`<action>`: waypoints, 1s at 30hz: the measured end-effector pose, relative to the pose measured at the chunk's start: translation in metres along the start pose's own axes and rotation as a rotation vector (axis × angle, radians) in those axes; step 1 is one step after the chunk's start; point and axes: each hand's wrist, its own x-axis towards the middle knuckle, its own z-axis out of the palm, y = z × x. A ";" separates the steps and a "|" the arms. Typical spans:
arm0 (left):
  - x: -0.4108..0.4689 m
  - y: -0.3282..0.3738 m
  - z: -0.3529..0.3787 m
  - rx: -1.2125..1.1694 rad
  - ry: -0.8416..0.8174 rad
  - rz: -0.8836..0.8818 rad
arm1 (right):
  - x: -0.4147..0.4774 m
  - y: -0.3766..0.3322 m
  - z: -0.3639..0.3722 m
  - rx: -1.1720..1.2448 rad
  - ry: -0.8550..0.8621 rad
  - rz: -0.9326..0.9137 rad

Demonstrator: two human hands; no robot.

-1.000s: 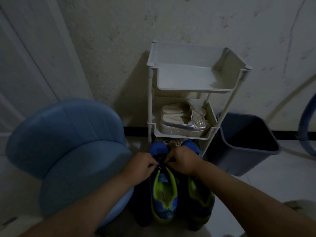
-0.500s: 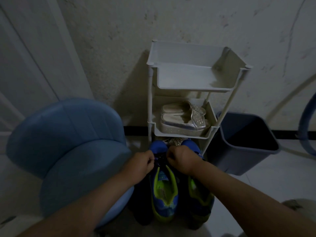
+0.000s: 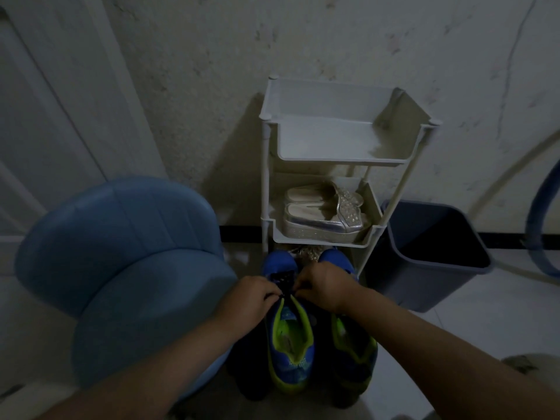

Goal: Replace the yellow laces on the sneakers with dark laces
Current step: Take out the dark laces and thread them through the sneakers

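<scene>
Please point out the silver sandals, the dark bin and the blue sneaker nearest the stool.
silver sandals [image 3: 315, 226]: head view, side of the front sandal's sole.
dark bin [image 3: 409, 283]: head view, its outer front wall.
blue sneaker [image 3: 292, 367]: head view, its heel.

Left hand, right hand pinching dark lace.

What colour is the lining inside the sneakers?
Yellow-green lining inside the blue sneaker, clearest in the head view.

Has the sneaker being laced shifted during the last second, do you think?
No: the sneaker sits where it was, toe just before the white rack.
</scene>
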 end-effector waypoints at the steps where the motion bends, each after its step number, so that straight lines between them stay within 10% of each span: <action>1: 0.001 0.002 0.000 0.031 -0.018 0.019 | 0.000 -0.001 0.002 -0.009 0.002 -0.003; 21: -0.002 0.005 -0.006 -0.448 -0.228 -0.494 | -0.012 -0.001 -0.008 -0.068 -0.056 0.072; 30: -0.013 0.014 -0.011 -0.151 -0.238 -0.205 | -0.026 -0.011 0.001 -0.115 0.115 -0.011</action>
